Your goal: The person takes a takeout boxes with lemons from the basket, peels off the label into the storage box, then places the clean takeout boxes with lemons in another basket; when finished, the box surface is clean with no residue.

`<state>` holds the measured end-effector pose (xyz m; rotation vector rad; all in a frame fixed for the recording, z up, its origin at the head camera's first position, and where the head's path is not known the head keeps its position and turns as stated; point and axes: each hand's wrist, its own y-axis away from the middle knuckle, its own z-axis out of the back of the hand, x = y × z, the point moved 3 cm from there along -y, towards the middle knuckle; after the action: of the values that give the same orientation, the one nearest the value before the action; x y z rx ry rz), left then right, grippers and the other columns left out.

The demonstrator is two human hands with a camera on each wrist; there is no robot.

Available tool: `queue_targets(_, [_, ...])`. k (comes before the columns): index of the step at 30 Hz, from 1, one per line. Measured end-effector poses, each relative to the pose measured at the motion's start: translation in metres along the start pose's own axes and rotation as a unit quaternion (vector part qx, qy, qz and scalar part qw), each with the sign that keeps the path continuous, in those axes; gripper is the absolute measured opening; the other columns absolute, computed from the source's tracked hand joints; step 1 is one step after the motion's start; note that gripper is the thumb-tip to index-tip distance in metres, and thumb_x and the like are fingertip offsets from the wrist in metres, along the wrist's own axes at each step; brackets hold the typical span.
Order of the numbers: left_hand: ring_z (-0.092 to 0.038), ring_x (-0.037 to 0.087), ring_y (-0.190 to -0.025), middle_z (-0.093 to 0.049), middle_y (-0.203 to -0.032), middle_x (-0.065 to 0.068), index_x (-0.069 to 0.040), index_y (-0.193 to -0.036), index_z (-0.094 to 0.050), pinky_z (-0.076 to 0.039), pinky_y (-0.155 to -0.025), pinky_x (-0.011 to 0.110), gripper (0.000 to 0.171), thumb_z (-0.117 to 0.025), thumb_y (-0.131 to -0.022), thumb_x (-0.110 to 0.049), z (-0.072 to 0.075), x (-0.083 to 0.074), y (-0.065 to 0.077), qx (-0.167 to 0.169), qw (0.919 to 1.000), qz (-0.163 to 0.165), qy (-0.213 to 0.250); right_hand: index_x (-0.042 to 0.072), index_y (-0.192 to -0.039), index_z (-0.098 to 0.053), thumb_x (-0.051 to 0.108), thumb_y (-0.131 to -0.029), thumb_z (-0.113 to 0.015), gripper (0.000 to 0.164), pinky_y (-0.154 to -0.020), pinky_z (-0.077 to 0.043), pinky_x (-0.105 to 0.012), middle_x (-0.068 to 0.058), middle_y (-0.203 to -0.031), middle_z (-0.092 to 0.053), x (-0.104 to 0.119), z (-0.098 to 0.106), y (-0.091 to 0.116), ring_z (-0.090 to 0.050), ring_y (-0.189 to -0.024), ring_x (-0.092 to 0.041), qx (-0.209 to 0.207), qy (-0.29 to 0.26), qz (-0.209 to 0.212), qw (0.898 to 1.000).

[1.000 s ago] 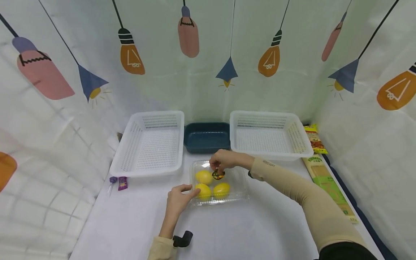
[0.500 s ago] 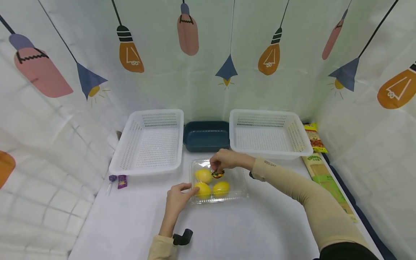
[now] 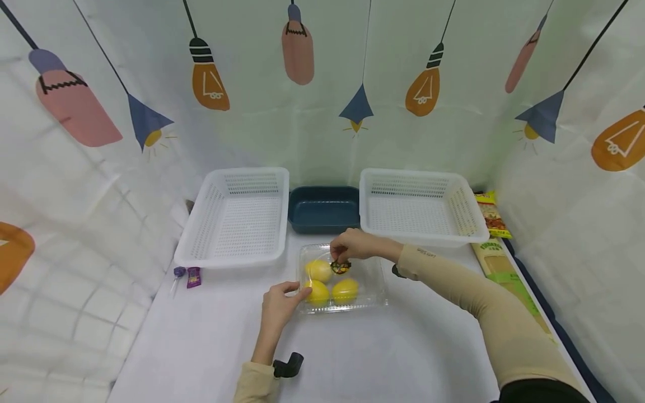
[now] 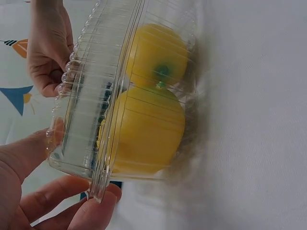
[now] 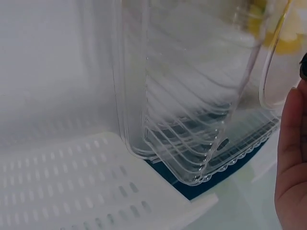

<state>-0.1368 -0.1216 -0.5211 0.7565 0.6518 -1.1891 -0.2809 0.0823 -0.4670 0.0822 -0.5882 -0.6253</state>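
A clear plastic clamshell container (image 3: pixel 370 282) with several yellow lemons (image 3: pixel 345 291) inside sits on the white table. My left hand (image 3: pixel 279 308) grips its near left corner; in the left wrist view the thumb (image 4: pixel 29 151) is on the lid and other fingers are at the rim. Above the lid, my right hand (image 3: pixel 353 246) pinches a small dark, multicoloured patterned label (image 3: pixel 341 267) over the back lemons. Only a dark edge of that label (image 5: pixel 304 67) shows at the fingertips in the right wrist view.
White perforated baskets stand at back left (image 3: pixel 188 246) and back right (image 3: pixel 423 238), with a dark teal dish (image 3: pixel 324 228) between them. A lollipop (image 3: pixel 178 272) and purple packet (image 3: pixel 194 277) lie left. A yellow snack bag (image 3: pixel 492 215) and green-and-tan package (image 3: pixel 504 271) lie right.
The patterned label tilts and shows more of its face between the right fingers. The left hand stays on the container's corner. The whole view shifts slightly.
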Motion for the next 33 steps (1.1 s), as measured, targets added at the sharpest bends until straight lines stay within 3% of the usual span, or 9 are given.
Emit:
queue_targets(8, [-0.066, 0.039, -0.116, -0.073, -0.119, 0.018, -0.002, -0.115, -0.073, -0.056, -0.093, 0.051, 0.054, -0.078, -0.081, -0.045, -0.002, -0.002, -0.001, -0.001, 1.0000, 0.005, -0.004, 0.017, -0.090, -0.068, 0.016, -0.091, -0.071, 0.004, -0.071, -0.050, -0.018, 0.005, -0.086, -0.071, -0.005, 0.012, 0.007, -0.056, -0.073, -0.002, -0.012, -0.016, 0.015, 1.000])
queue_targets(17, [-0.067, 0.039, -0.115, -0.073, -0.118, 0.019, -0.002, -0.113, -0.073, -0.057, -0.091, 0.051, 0.052, -0.079, -0.081, -0.042, -0.002, -0.004, -0.002, -0.002, 0.9999, 0.007, -0.015, 0.014, -0.097, -0.070, 0.019, -0.094, -0.067, 0.006, -0.074, -0.054, -0.021, -0.001, -0.093, -0.073, -0.009, 0.042, 0.008, -0.063, -0.079, -0.005, -0.053, -0.027, 0.012, 0.998])
queue_targets(22, [-0.068, 0.039, -0.112, -0.074, -0.117, 0.019, -0.002, -0.113, -0.073, -0.058, -0.088, 0.049, 0.054, -0.079, -0.081, -0.045, -0.001, -0.003, -0.003, 0.004, 0.9999, -0.001, -0.016, 0.014, -0.102, -0.070, 0.018, -0.098, -0.063, 0.009, -0.073, -0.054, -0.027, -0.004, -0.098, -0.074, -0.018, 0.067, 0.004, -0.063, -0.079, -0.011, -0.091, -0.022, -0.022, 0.995])
queue_targets(28, [-0.070, 0.038, -0.108, -0.074, -0.116, 0.018, -0.003, -0.111, -0.074, -0.060, -0.083, 0.047, 0.053, -0.080, -0.080, -0.044, 0.001, -0.003, -0.003, -0.002, 0.9999, 0.003, -0.010, 0.012, -0.108, -0.071, 0.016, -0.100, -0.058, 0.016, -0.077, -0.056, -0.032, -0.008, -0.108, -0.074, -0.033, 0.090, -0.015, -0.068, -0.084, -0.017, -0.130, -0.023, -0.050, 0.990])
queue_targets(33, [-0.070, 0.038, -0.109, -0.075, -0.115, 0.017, -0.003, -0.111, -0.074, -0.059, -0.086, 0.048, 0.053, -0.080, -0.079, -0.044, 0.001, 0.000, 0.000, -0.001, 0.9999, 0.009, -0.010, 0.010, -0.110, -0.072, 0.014, -0.099, -0.060, 0.017, -0.084, -0.058, -0.037, -0.012, -0.113, -0.074, -0.041, 0.095, -0.038, -0.071, -0.097, -0.024, -0.141, -0.029, -0.068, 0.987])
